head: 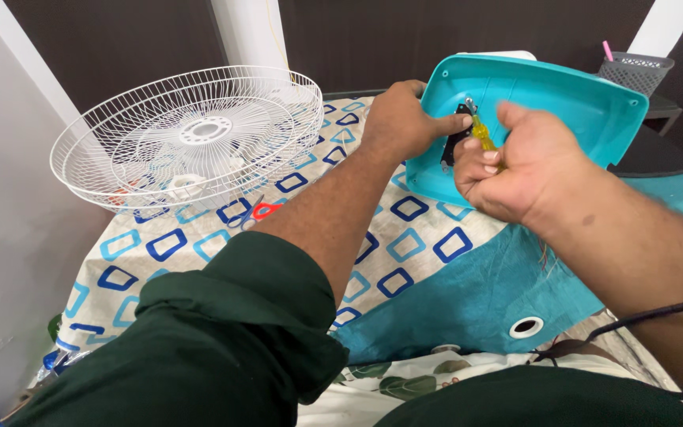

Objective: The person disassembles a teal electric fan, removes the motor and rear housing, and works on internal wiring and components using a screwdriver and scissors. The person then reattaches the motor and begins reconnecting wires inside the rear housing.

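left hand (401,119) fingers pinch one black part (458,130) | right hand (515,162) grips one screwdriver (482,133) | one teal cover (547,103)

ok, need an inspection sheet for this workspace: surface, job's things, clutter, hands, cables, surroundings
Surface: patterned cloth with blue squares, a teal sheet with an eyelet laid over it.
Job's things: teal plastic cover tilted up, a small black part inside it; yellow-handled screwdriver at that part.
Clutter: two white wire fan guards stacked; scissors with red handle partly under them.
Hands: left hand grips the cover's edge, fingers on the black part; right hand holds the screwdriver.
Cables: black cable across the right forearm.
Surroundings: grey mesh basket behind; dark wall panels.
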